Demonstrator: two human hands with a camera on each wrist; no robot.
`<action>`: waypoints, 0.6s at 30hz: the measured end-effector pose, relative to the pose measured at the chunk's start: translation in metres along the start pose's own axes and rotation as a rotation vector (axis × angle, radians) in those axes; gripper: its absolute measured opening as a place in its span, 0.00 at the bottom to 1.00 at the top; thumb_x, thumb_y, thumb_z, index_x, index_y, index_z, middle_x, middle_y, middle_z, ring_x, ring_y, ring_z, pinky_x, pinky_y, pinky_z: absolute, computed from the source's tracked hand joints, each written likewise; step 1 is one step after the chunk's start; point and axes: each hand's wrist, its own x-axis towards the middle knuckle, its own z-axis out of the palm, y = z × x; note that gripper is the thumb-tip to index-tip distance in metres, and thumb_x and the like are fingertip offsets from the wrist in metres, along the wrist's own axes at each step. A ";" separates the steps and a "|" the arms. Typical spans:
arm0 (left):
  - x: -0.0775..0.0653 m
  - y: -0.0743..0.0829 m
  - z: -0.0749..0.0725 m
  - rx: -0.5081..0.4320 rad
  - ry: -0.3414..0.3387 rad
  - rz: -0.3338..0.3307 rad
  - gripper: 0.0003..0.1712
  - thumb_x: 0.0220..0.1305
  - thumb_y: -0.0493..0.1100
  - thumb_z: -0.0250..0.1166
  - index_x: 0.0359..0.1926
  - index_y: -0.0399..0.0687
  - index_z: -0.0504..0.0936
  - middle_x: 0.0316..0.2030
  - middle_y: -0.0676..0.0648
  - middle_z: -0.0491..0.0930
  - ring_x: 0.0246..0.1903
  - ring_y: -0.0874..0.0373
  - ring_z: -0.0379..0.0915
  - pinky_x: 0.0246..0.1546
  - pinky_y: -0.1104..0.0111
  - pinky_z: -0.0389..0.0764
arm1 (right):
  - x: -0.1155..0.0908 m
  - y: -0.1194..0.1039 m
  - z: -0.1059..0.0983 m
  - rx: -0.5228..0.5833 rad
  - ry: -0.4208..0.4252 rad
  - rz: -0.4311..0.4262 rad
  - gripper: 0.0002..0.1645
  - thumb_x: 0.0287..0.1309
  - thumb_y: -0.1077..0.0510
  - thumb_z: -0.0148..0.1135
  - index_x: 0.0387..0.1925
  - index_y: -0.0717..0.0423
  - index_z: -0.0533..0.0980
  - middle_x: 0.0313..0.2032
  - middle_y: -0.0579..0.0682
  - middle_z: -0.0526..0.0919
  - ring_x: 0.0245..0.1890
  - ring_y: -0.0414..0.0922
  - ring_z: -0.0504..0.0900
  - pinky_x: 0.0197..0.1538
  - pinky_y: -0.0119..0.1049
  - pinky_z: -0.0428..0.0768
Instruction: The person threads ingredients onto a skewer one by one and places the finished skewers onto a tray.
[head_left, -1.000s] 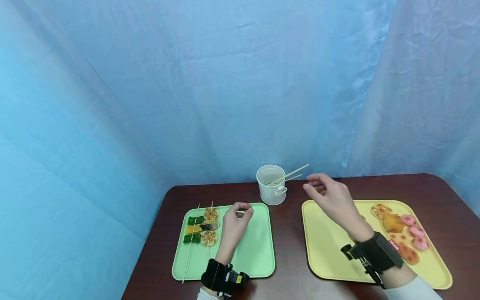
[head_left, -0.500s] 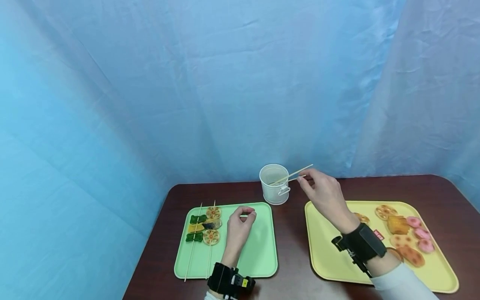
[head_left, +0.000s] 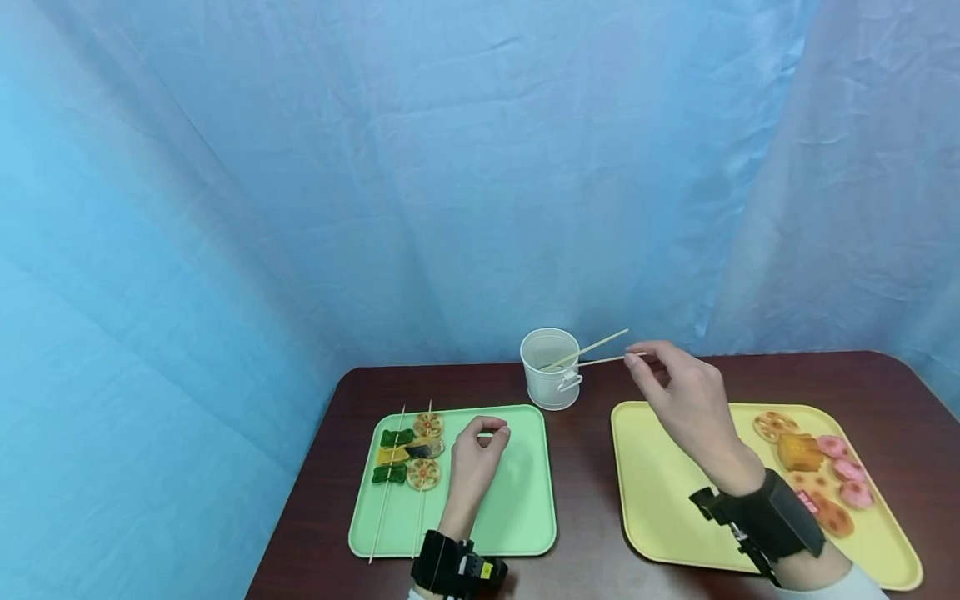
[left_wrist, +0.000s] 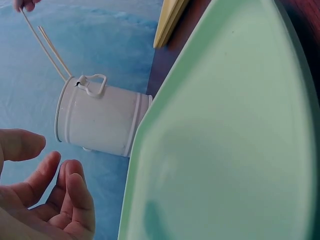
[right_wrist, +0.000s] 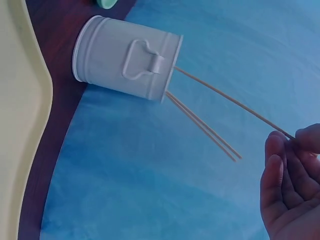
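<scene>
My right hand (head_left: 688, 404) pinches the end of a thin wooden skewer (right_wrist: 230, 100) between thumb and fingertips. The skewer's other end is still inside the small white bucket (head_left: 552, 390), crossing its rim. Two more bare skewers (right_wrist: 204, 127) lean out of the same bucket. Over the green tray (head_left: 517, 508), my left hand (head_left: 474, 471) hovers with loosely curled fingers and nothing between them. To its left lie two loaded skewers: one bears green and yellow pieces (head_left: 390, 456), the other lotus root slices (head_left: 423, 474) around a dark-edged piece (head_left: 425, 448).
Below my right forearm is a yellow tray (head_left: 660, 517). On its right side lie a lotus root slice (head_left: 776, 427), a golden block (head_left: 799, 452), several pink pieces (head_left: 849, 470) and brownish flat pieces (head_left: 832, 517). A blue curtain (head_left: 480, 183) hangs behind the dark table (head_left: 307, 517).
My right hand reached the bucket, took hold of a skewer and drew it partway out to the right. My left hand has stayed nearly in place over the green tray.
</scene>
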 end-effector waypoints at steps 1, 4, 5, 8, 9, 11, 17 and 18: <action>0.000 0.000 0.000 0.001 0.000 0.000 0.12 0.70 0.44 0.66 0.47 0.40 0.86 0.41 0.48 0.83 0.35 0.57 0.82 0.35 0.62 0.79 | -0.002 0.000 -0.003 0.004 0.013 0.003 0.10 0.64 0.64 0.70 0.47 0.55 0.84 0.35 0.46 0.87 0.30 0.40 0.82 0.35 0.28 0.74; 0.001 0.000 0.002 0.001 -0.002 0.002 0.12 0.70 0.44 0.66 0.47 0.40 0.86 0.41 0.48 0.83 0.35 0.57 0.82 0.36 0.61 0.79 | -0.011 0.001 -0.013 0.039 0.051 0.015 0.12 0.63 0.66 0.70 0.48 0.56 0.84 0.36 0.46 0.88 0.33 0.31 0.81 0.36 0.23 0.72; 0.001 0.000 0.002 -0.001 -0.003 0.002 0.12 0.70 0.44 0.66 0.47 0.41 0.86 0.41 0.48 0.84 0.35 0.57 0.82 0.36 0.61 0.79 | -0.014 0.002 -0.015 0.055 0.068 0.019 0.12 0.62 0.67 0.70 0.48 0.56 0.84 0.36 0.47 0.89 0.34 0.28 0.80 0.36 0.21 0.73; 0.000 0.001 0.003 -0.009 -0.012 0.009 0.11 0.70 0.44 0.66 0.46 0.41 0.86 0.41 0.48 0.84 0.35 0.57 0.83 0.36 0.61 0.79 | -0.023 0.003 -0.022 0.112 0.124 0.038 0.14 0.62 0.69 0.69 0.48 0.57 0.85 0.36 0.50 0.90 0.37 0.20 0.79 0.38 0.20 0.74; 0.000 0.002 0.003 -0.012 -0.016 0.013 0.11 0.69 0.44 0.66 0.46 0.42 0.86 0.41 0.48 0.84 0.35 0.57 0.83 0.36 0.62 0.79 | -0.026 0.004 -0.023 0.132 0.142 0.054 0.14 0.63 0.69 0.69 0.49 0.57 0.85 0.36 0.51 0.90 0.37 0.20 0.79 0.39 0.18 0.73; 0.000 0.003 0.004 -0.016 -0.024 0.017 0.11 0.69 0.44 0.66 0.46 0.43 0.86 0.41 0.48 0.84 0.35 0.58 0.82 0.36 0.62 0.79 | -0.033 0.005 -0.026 0.165 0.168 0.080 0.14 0.64 0.70 0.67 0.49 0.57 0.85 0.36 0.50 0.90 0.38 0.21 0.80 0.38 0.17 0.72; -0.003 0.007 0.008 -0.025 -0.064 0.035 0.11 0.70 0.44 0.66 0.47 0.42 0.87 0.41 0.48 0.84 0.37 0.56 0.83 0.36 0.62 0.79 | -0.052 0.008 -0.026 0.376 0.207 0.229 0.13 0.68 0.72 0.61 0.52 0.66 0.81 0.41 0.39 0.89 0.41 0.31 0.86 0.37 0.20 0.75; -0.004 0.008 0.009 -0.018 -0.068 0.048 0.11 0.70 0.44 0.66 0.47 0.43 0.87 0.42 0.48 0.85 0.37 0.56 0.83 0.36 0.63 0.79 | -0.055 0.008 -0.025 0.402 0.213 0.258 0.12 0.69 0.72 0.60 0.52 0.68 0.81 0.41 0.38 0.89 0.41 0.32 0.86 0.39 0.20 0.77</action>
